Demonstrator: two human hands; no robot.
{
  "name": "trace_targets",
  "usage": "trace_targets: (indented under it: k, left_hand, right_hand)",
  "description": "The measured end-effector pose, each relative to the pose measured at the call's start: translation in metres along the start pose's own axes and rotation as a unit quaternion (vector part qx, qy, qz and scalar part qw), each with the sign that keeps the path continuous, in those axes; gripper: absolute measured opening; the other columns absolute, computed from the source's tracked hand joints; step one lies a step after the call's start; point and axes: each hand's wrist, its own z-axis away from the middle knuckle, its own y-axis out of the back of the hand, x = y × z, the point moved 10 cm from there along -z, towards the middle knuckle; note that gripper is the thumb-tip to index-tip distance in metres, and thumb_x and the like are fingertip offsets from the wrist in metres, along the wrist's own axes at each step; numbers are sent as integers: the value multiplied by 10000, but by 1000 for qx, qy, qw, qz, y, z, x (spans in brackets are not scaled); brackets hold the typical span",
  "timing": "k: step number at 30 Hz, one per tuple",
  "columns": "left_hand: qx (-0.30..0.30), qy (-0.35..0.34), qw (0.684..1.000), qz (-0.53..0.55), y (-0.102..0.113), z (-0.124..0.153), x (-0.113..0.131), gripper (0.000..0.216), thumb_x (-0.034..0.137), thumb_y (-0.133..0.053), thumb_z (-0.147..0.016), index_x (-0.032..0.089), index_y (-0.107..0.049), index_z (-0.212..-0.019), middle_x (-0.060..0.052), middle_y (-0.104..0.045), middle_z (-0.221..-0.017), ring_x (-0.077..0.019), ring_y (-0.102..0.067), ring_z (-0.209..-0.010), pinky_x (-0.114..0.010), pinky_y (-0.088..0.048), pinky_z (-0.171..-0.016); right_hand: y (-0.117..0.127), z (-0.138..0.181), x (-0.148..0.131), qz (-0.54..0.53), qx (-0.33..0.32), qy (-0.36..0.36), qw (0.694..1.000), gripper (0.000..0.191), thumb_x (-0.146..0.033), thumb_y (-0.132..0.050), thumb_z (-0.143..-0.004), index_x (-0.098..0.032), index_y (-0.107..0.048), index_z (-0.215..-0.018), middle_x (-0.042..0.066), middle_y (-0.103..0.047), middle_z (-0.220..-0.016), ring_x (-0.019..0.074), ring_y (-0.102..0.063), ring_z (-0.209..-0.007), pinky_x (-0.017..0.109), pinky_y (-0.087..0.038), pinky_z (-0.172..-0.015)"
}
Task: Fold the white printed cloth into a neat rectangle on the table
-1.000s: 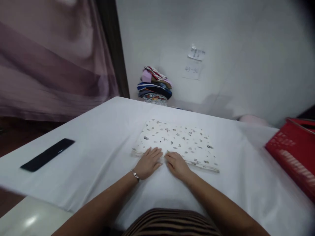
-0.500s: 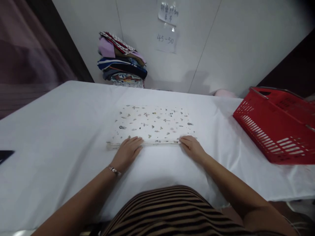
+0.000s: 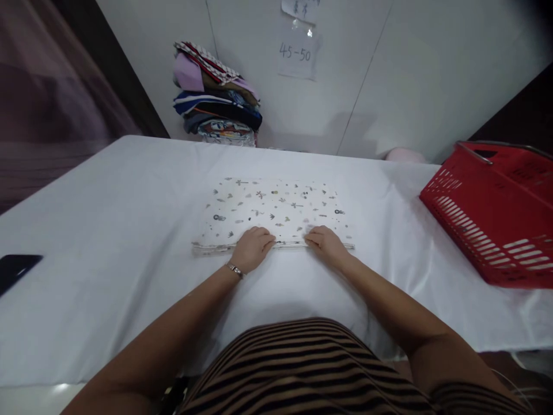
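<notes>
A folded cloth [image 3: 276, 207], pale with small scattered prints, lies flat near the middle of the white-covered surface [image 3: 108, 230]. Its long axis runs left to right across the view, parallel to the near edge of the surface. The short sides point toward the person and toward the wall, and the far edge appears slightly narrower than the near one.

Both hands rest on the near hem of the cloth. The left hand [image 3: 253, 248], with a thin bracelet [image 3: 234, 269] on the wrist, sits palm down left of the hem's middle. The right hand [image 3: 326, 245] sits palm down right of the middle, with a stretch of hem showing between the two. The fingers of both hands are bent over the edge. It is not possible to tell whether they pinch the layers or only press on them.

A red basket [image 3: 488, 213] stands on the surface to the right, well apart from the cloth. A dark phone [image 3: 17, 271] lies at the far left edge. Behind the surface, a stack of folded clothes [image 3: 216, 98] sits against the wall, near a paper note [image 3: 296, 55] reading "45-50".
</notes>
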Motion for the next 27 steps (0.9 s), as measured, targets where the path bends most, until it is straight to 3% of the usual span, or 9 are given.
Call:
trace_targets:
  k: [7,27]
  left_hand:
    - [-13,-12,1000,13,-1,-2,-1,284,380,-434,-885,219,-665,-920,-49,-618,-913,-192,-518,-857,-365,-409,-780]
    - [-4,12,1000,22,-3,-5,-2,349,345,-358,-913,208,-665,-820,-45,-606,-831,-178,-509,-803,-352,-398,-753]
  right_hand:
    - [1,-3,-4,1,-8,-5,1000,236,-192,-429,-906,-177,-640,-800,71,-613,-829,186,-508,-811,301,-406,-728]
    - [5,-1,-4,-14,7,-7,1000,211,-232,-413,-920,-186,-586,-810,68,-606,-832,184,-508,-827,303,-403,-740]
